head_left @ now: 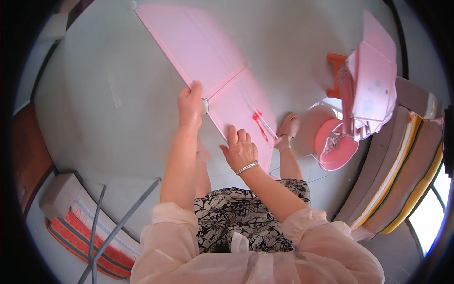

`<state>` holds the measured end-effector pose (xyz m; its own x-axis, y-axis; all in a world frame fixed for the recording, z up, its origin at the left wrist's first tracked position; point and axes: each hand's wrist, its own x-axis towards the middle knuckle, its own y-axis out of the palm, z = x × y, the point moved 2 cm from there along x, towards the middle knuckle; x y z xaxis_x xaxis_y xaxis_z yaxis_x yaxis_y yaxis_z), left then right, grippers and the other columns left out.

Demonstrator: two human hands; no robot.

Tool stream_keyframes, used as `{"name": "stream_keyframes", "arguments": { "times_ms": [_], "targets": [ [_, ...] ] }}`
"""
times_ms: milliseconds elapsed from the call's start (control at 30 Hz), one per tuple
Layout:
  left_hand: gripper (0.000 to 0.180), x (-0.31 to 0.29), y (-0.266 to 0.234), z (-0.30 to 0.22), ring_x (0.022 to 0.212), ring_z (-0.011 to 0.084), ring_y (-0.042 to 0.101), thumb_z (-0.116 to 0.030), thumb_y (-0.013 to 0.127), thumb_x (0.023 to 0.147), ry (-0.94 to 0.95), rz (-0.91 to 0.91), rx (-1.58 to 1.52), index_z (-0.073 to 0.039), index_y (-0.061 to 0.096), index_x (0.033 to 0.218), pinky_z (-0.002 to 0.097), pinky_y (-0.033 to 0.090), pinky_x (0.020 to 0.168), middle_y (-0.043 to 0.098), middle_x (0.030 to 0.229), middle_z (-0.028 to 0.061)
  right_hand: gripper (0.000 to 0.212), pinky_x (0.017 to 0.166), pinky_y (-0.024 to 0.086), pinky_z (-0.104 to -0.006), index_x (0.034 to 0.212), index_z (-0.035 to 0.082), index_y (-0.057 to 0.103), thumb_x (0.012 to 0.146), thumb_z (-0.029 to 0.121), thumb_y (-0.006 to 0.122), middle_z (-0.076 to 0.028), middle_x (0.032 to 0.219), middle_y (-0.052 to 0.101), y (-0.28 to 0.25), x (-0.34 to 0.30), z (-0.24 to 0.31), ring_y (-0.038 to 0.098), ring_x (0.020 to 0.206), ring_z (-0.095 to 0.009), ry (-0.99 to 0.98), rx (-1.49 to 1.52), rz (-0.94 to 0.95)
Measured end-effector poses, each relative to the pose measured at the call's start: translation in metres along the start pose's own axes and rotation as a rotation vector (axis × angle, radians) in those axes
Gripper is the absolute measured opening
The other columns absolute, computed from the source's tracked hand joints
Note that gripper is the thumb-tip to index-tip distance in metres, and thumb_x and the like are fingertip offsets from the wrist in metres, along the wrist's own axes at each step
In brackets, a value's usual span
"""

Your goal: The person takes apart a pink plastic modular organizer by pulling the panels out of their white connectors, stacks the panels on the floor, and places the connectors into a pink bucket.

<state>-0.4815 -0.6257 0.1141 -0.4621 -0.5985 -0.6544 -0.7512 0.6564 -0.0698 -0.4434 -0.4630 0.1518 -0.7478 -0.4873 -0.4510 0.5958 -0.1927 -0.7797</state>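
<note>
Two joined pink panels (194,42) slant from the far left toward my legs, with a seam between them. A white round connector (205,106) sits at the seam's left end. My left hand (190,106) is closed on the panels' left edge beside that connector, thumb on top. On the nearer panel my right hand (241,154) lies with its fingers extended and thumb near the edge; whether it grips anything underneath is hidden. A red bow-like piece (257,118) with a thin pale strip shows on this panel. Another white connector (132,5) is at the far corner.
A pink bucket (347,154) with a wire handle holds small pale pieces to the right of my foot. Behind it are stacked pink panels (376,85) and an orange stool (335,75). Cushioned seats (392,175) line the right; grey metal legs (125,217) stand at lower left.
</note>
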Motion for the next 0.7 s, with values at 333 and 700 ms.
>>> {"name": "stream_keyframes", "arguments": {
  "times_ms": [333, 700],
  "targets": [
    [0.035, -0.034, 0.027, -0.045, 0.069, 0.0274, 0.052, -0.026, 0.038, 0.079, -0.028, -0.524, 0.449, 0.008, 0.046, 0.085, 0.0334, 0.044, 0.059, 0.052, 0.075, 0.0164, 0.039, 0.044, 0.045, -0.031, 0.107, 0.008, 0.038, 0.07, 0.011, 0.047, -0.009, 0.069, 0.051, -0.054, 0.019, -0.024, 0.055, 0.055, -0.022, -0.324, -0.176, 0.041],
    [0.036, -0.008, -0.044, -0.002, 0.074, 0.0317, 0.053, -0.019, 0.031, 0.083, -0.004, -0.743, 0.282, 0.014, 0.045, 0.086, 0.0394, 0.042, 0.061, 0.053, 0.084, 0.0223, 0.044, 0.054, 0.047, -0.0314, 0.11, -0.004, 0.036, 0.069, 0.008, 0.049, -0.012, 0.081, 0.055, -0.054, 0.035, -0.017, 0.056, 0.064, -0.025, -0.59, -0.083, 0.376]
  ]
}}
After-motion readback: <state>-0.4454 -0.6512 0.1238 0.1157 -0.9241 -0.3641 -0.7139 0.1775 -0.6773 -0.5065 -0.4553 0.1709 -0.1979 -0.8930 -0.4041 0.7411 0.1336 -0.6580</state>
